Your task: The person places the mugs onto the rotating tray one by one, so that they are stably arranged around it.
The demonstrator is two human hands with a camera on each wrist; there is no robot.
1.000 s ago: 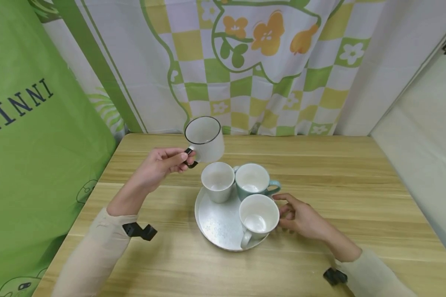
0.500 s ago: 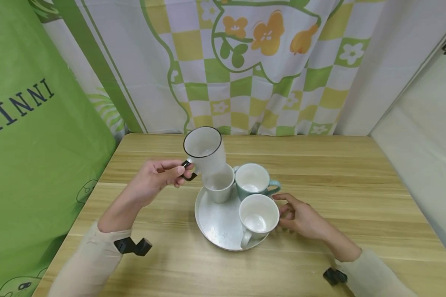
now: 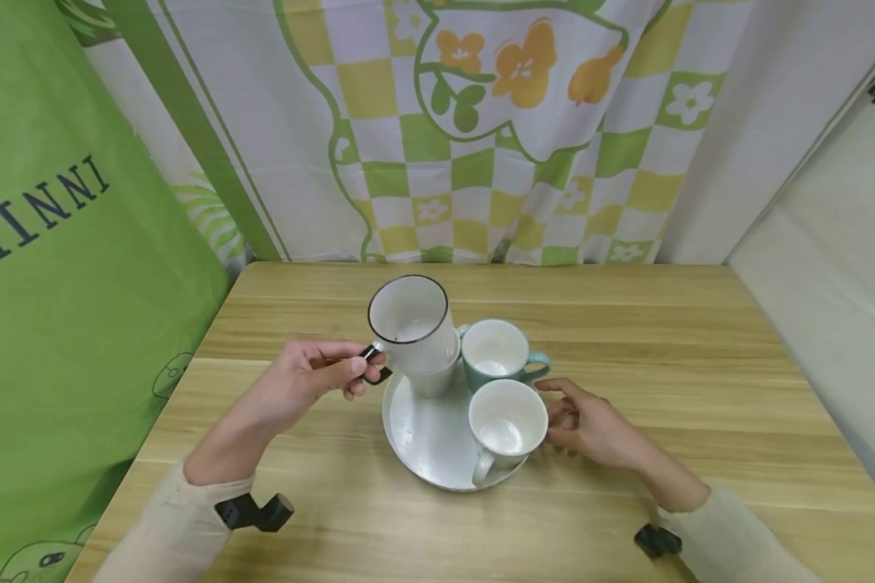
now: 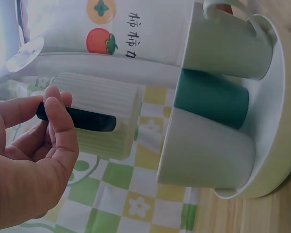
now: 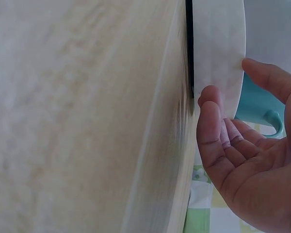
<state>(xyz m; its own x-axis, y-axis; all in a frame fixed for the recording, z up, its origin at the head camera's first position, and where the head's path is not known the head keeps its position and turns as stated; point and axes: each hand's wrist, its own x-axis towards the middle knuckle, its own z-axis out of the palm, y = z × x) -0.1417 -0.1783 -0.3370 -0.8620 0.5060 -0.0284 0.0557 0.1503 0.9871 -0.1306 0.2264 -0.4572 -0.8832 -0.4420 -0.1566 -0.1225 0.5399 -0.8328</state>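
My left hand (image 3: 302, 380) pinches the black handle of a white ribbed mug (image 4: 99, 94) with a dark rim. The mug is upright over the round white tray (image 3: 430, 453), overlapping a pale cup (image 3: 428, 384) in the head view. On the tray with that cup stand a teal mug (image 3: 492, 348) and a white mug (image 3: 508, 421) whose handle points toward me. At the tray's right edge is my right hand (image 3: 594, 429); in the right wrist view its thumb sits on the rim and its bent fingers (image 5: 211, 121) press the lower side wall.
A wooden table (image 3: 663, 324) carries the tray. Behind its far edge hangs a checked floral curtain (image 3: 474, 186). Green fabric (image 3: 80, 324) hangs along the left side, and a pale wall (image 3: 831, 202) is on the right.
My left hand has lowered the ribbed mug toward me, and it now overlaps the pale cup. My right hand and the tray have stayed in place.
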